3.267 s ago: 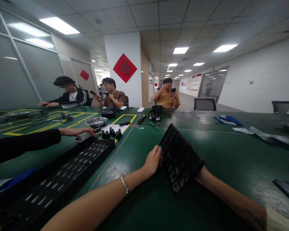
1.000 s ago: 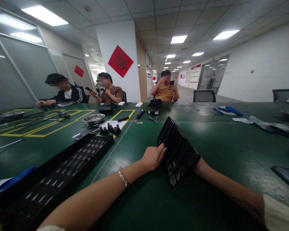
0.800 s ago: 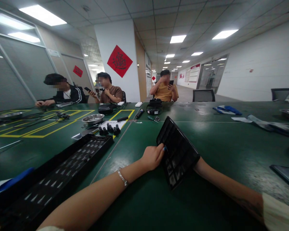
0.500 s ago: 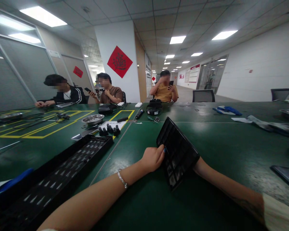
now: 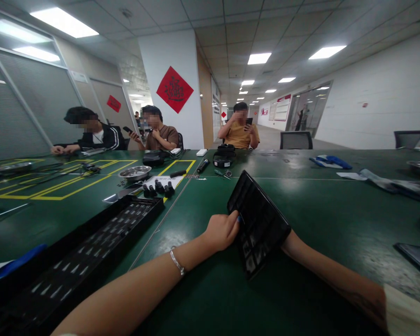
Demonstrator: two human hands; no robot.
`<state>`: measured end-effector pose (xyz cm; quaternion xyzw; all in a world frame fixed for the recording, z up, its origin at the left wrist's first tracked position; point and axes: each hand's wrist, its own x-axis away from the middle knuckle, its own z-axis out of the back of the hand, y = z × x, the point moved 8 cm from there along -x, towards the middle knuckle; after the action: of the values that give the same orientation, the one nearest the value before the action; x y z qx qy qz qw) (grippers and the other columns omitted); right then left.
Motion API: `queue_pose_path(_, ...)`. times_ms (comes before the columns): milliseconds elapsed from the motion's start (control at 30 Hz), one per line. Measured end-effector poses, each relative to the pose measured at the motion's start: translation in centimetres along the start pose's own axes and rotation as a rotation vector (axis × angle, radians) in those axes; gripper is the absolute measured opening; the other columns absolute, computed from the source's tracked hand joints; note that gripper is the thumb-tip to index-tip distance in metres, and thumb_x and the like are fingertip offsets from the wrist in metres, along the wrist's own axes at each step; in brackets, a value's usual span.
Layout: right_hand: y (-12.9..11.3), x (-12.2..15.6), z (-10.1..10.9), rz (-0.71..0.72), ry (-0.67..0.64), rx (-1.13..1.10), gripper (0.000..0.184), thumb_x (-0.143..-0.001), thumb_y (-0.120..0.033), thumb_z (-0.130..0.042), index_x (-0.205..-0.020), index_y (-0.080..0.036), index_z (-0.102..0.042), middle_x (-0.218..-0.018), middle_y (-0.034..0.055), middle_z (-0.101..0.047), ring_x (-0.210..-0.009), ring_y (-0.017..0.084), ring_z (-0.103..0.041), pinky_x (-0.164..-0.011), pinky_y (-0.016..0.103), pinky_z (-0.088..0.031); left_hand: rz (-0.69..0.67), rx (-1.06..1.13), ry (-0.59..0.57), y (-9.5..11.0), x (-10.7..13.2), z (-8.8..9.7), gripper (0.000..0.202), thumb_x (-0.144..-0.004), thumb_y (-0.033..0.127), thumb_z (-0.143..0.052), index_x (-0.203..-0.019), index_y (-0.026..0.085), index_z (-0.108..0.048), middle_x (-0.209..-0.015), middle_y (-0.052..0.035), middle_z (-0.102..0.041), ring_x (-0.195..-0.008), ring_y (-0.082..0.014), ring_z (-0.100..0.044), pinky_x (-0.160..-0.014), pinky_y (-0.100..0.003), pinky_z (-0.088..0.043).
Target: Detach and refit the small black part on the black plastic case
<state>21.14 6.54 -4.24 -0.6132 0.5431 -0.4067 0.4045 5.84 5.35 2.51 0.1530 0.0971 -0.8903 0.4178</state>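
A black tray with several square compartments stands tilted above the green table, its compartment side turned to the left. My left hand, with a silver bangle on the wrist, is closed in a pinch against that side; what its fingertips hold, if anything, is too small to make out. Behind the tray's lower right edge my right hand holds it up, its fingers hidden. To the left lies a long black case with rows of small pale pointed pieces inside.
Several black cylindrical parts stand past the case, near a metal bowl. A red-handled screwdriver lies far left. A dark flat device is at the right edge. Across the green table sit three people.
The tray has barely shifted, and both hands keep the same places on it. A figure now shows behind the far glass door.
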Motion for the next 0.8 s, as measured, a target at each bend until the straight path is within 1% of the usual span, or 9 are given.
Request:
queue_pose_path(167,-0.35,-0.01,0.02,0.029,0.019,0.014,0.049,-0.060,-0.046,-0.069,-0.104,-0.026,-0.061,-0.096,0.0034,-0.066,-0.085,0.025,-0.061,-0.071,0.034,-0.047,-0.005,0.042,0.017,-0.01,0.15,0.28,0.032,-0.092,0.031,-0.017,-0.090,0.018,-0.047,-0.065,-0.0037,-0.059,-0.057,-0.0144,-0.055,-0.056,-0.025,-0.037)
queue_pose_path(333,-0.38,0.13,-0.19,0.006,0.009,0.017,0.050,-0.060,-0.052,-0.067,-0.103,-0.027,-0.061,-0.097,0.0033,-0.066,-0.088,0.027,-0.060,-0.069,0.036,-0.048,0.034,0.032,-0.020,-0.37,0.00,-0.18,0.034,-0.092,0.033,-0.016,-0.089,0.018,-0.047,-0.066,-0.0034,-0.059,-0.058,-0.0145,-0.055,-0.056,-0.025,-0.036)
queue_pose_path(500,-0.32,0.00,0.08,0.035,0.039,0.029,0.048,-0.054,-0.054,-0.070,-0.093,-0.026,-0.064,-0.091,0.0037,-0.067,-0.090,0.027,-0.060,-0.077,0.038,-0.047,0.037,0.040,-0.043,-0.42,-0.12,-0.48,0.035,-0.093,0.034,-0.016,-0.090,0.018,-0.047,-0.067,-0.0038,-0.060,-0.059,-0.0151,-0.056,-0.057,-0.025,-0.037)
queue_pose_path(633,-0.52,0.30,-0.35,0.020,0.030,-0.001,0.052,-0.057,-0.051,-0.069,-0.102,-0.026,-0.061,-0.094,0.0048,-0.066,-0.088,0.027,-0.060,-0.074,0.037,-0.048,0.037,0.030,-0.051,-0.35,-0.08,-0.41,0.036,-0.093,0.034,-0.015,-0.089,0.018,-0.047,-0.066,-0.0040,-0.060,-0.058,-0.0156,-0.056,-0.056,-0.025,-0.037)
queue_pose_path(800,-0.53,0.34,-0.31,0.012,0.023,0.001,0.053,-0.058,-0.051,-0.069,-0.105,-0.026,-0.061,-0.098,0.0060,-0.065,-0.090,0.028,-0.060,-0.071,0.037,-0.049,0.047,0.015,-0.047,-0.40,-0.09,-0.33,0.035,-0.093,0.033,-0.015,-0.091,0.017,-0.046,-0.068,-0.0048,-0.061,-0.059,-0.0161,-0.057,-0.055,-0.025,-0.037)
